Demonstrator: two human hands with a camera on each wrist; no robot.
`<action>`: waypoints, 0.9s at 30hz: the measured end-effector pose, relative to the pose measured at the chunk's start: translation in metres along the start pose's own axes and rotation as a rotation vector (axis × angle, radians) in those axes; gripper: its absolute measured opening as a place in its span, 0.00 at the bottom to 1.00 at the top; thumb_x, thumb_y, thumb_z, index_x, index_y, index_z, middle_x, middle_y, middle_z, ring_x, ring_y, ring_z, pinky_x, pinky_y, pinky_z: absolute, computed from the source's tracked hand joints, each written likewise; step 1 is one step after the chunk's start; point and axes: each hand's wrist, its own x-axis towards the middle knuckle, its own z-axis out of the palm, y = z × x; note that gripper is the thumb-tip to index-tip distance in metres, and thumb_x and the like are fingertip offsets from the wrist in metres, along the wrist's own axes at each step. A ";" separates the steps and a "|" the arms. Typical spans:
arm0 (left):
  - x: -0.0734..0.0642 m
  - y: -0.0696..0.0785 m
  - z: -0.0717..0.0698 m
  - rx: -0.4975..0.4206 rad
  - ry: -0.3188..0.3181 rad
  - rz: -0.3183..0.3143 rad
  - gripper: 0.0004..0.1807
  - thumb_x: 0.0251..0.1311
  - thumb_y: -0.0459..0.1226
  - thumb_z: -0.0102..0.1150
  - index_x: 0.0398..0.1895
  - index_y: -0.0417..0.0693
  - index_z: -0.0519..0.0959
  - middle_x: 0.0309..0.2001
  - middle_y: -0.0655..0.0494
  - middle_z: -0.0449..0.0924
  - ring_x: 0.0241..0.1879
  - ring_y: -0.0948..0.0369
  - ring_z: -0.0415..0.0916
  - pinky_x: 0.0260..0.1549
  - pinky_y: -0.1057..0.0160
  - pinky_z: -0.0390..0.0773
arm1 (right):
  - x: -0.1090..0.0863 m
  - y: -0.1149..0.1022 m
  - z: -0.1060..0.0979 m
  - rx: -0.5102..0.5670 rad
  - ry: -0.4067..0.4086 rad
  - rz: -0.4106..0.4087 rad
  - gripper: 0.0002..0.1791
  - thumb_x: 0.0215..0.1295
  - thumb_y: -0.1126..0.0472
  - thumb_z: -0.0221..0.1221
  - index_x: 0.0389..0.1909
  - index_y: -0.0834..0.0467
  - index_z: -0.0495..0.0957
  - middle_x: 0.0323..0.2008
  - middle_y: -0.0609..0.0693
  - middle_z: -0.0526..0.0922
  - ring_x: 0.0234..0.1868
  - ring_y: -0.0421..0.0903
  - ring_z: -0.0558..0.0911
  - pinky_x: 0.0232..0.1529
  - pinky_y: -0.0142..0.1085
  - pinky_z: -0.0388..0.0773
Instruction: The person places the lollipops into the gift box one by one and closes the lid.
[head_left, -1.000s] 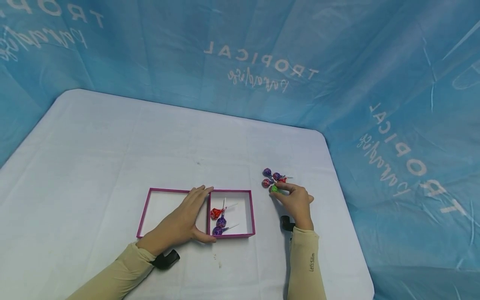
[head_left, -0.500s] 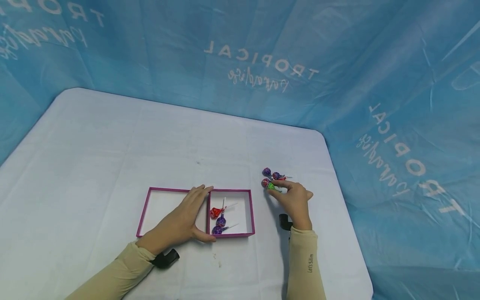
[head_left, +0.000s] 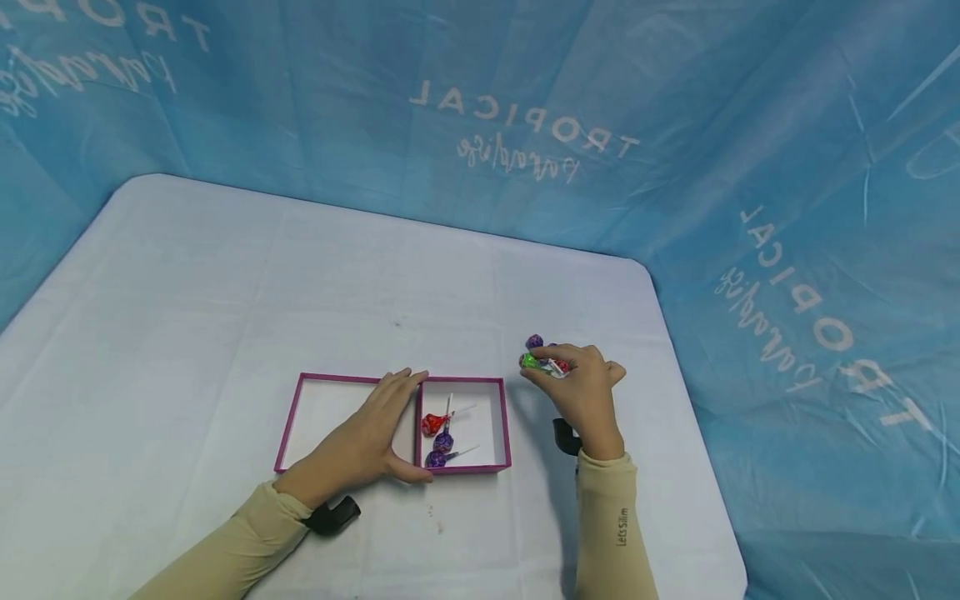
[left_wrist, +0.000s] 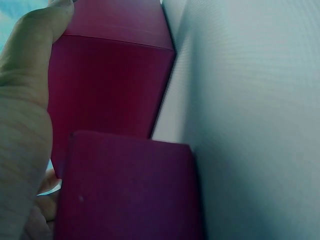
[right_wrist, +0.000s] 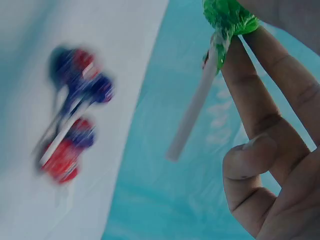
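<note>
My right hand (head_left: pixel 581 392) pinches a green-wrapped lollipop (head_left: pixel 530 361) by its head above the table. Its white stick (right_wrist: pixel 192 117) points away from the fingers in the right wrist view. My left hand (head_left: pixel 360 442) spans a magenta-edged white box (head_left: pixel 506 425), fingers at the far wall and thumb at the near wall. Inside that box lie a red lollipop (head_left: pixel 432 425) and two purple lollipops (head_left: pixel 443 442). Beneath the left wrist is a second magenta-edged tray (head_left: pixel 288 421), adjoining the box; whether they are joined I cannot tell.
Several red and purple lollipops (right_wrist: pixel 75 110) lie in a loose pile beyond the right hand, blurred in its wrist view and partly hidden from the head view. A white cloth (head_left: pixel 300 275) covers the table; blue printed sheeting (head_left: pixel 465 167) hangs behind and to the right.
My right hand has lifted the green lollipop off the pile and moved it slightly left and up in the head view. My left hand stays on the box.
</note>
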 end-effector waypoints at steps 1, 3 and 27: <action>0.000 0.000 0.000 0.001 0.000 -0.001 0.71 0.34 0.60 0.82 0.79 0.45 0.50 0.76 0.34 0.54 0.76 0.37 0.49 0.74 0.39 0.56 | 0.000 -0.006 0.000 0.005 -0.011 -0.019 0.17 0.48 0.52 0.79 0.40 0.50 0.90 0.39 0.49 0.89 0.42 0.51 0.75 0.49 0.58 0.48; 0.000 -0.001 0.001 0.004 -0.001 -0.001 0.71 0.34 0.60 0.82 0.79 0.45 0.51 0.76 0.35 0.54 0.76 0.36 0.49 0.74 0.39 0.56 | 0.001 -0.016 0.000 0.012 -0.033 -0.070 0.16 0.47 0.52 0.79 0.39 0.48 0.91 0.36 0.46 0.89 0.41 0.51 0.75 0.48 0.58 0.48; -0.002 -0.002 0.001 -0.018 0.008 0.024 0.69 0.37 0.60 0.81 0.79 0.43 0.51 0.76 0.34 0.54 0.76 0.36 0.49 0.72 0.37 0.58 | -0.004 -0.092 0.033 -0.254 -0.371 -0.573 0.13 0.49 0.46 0.77 0.38 0.41 0.91 0.31 0.35 0.89 0.29 0.38 0.63 0.40 0.49 0.55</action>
